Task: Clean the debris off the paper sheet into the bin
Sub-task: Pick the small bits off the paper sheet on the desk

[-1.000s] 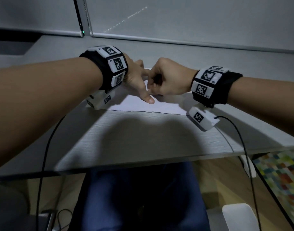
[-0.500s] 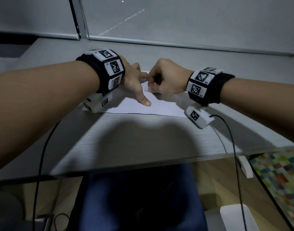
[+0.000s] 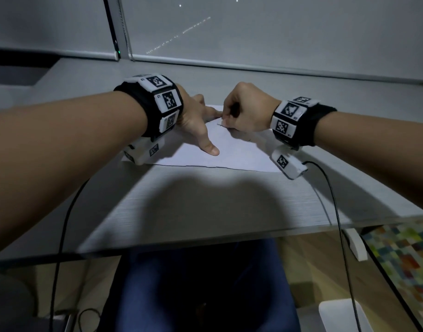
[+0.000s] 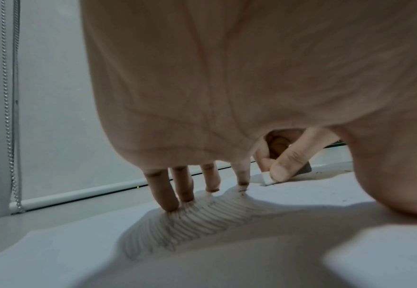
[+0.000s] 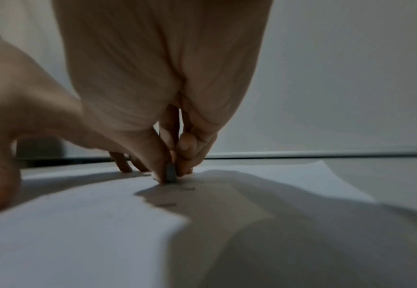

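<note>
A white paper sheet (image 3: pixel 241 152) lies on the grey desk (image 3: pixel 205 207). My left hand (image 3: pixel 198 125) is spread on it, straight fingertips (image 4: pixel 168 202) pressing down beside a patch of pencil scribble (image 4: pixel 190 224). My right hand (image 3: pixel 244 113) is curled, and its thumb and fingers pinch a small white eraser (image 4: pixel 268 178) whose end touches the paper just right of the left index finger. The eraser (image 5: pixel 170 173) shows as a grey sliver between the fingertips. Small dark crumbs of debris (image 5: pixel 165 204) lie on the sheet near it, and more debris (image 4: pixel 318 172) lies further along.
A roller blind with a bead chain (image 4: pixel 10 117) hangs behind the desk. Black cables (image 3: pixel 335 212) run from both wrists over the desk's front edge. Below on the floor at the right stands a white container (image 3: pixel 339 315) beside a coloured checked mat (image 3: pixel 406 259).
The right hand with the eraser has shifted slightly on the sheet, away from the left index finger. The left hand stays spread and pressed on the paper.
</note>
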A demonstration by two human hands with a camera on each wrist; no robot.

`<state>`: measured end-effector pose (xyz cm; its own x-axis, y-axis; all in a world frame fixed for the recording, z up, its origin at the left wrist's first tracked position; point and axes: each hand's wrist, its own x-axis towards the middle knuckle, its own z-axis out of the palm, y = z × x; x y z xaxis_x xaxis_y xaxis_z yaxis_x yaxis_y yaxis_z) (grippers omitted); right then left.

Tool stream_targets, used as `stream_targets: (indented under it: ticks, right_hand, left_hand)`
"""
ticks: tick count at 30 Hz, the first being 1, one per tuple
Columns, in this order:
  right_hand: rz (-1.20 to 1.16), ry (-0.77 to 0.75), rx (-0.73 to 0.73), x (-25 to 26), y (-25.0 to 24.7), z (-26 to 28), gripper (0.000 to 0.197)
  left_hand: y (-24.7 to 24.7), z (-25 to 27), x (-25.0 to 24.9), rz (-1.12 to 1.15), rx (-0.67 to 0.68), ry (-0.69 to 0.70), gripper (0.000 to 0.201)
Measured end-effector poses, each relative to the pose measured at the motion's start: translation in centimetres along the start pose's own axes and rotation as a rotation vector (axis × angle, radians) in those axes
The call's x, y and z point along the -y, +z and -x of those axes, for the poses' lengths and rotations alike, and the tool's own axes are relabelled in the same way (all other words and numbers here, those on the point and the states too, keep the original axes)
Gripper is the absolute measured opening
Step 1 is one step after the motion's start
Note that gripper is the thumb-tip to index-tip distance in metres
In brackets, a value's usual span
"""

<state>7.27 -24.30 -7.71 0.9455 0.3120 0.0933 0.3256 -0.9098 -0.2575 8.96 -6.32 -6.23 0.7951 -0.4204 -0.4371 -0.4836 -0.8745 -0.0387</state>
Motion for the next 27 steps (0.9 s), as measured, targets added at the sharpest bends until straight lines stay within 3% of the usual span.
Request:
stream_targets:
  ticks: [4, 8, 11, 15, 19, 27]
  right_hand:
    - [0.018, 0.029, 0.019, -0.8, -1.5, -0.4, 0.009]
    - [0.029, 0.043, 0.082, -2.4, -2.1, 0.3, 0.009]
    - [0.038, 0.026, 0.1, -3.2, -1.5, 1.6, 0.008]
    - [0.001, 0.04, 0.139, -3.4, -1.9, 2.9, 0.013]
    - [-0.04, 0.015, 0.124, -2.5, -2.2, 2.3, 0.007]
    - [-0.083, -0.047, 0.009, 0.2, 0.5, -1.3, 0.008]
  left_hand:
    - [0.1, 0.4, 1.1, 0.043, -0.013, 0.104, 0.139]
    - [0.0, 1.2, 2.1, 0.037, -0.114, 0.172, 0.122]
    - [-0.2, 1.9, 2.5, -0.083, -0.174, 0.124, 0.109]
    - [0.0, 1.9, 3.6, -0.012, -0.083, 0.017, 0.095]
    - [0.7, 2.1, 3.0, 0.067, -0.056, 0.018, 0.121]
    - [0.6, 0.9, 2.3, 0.08, -0.004, 0.02, 0.146]
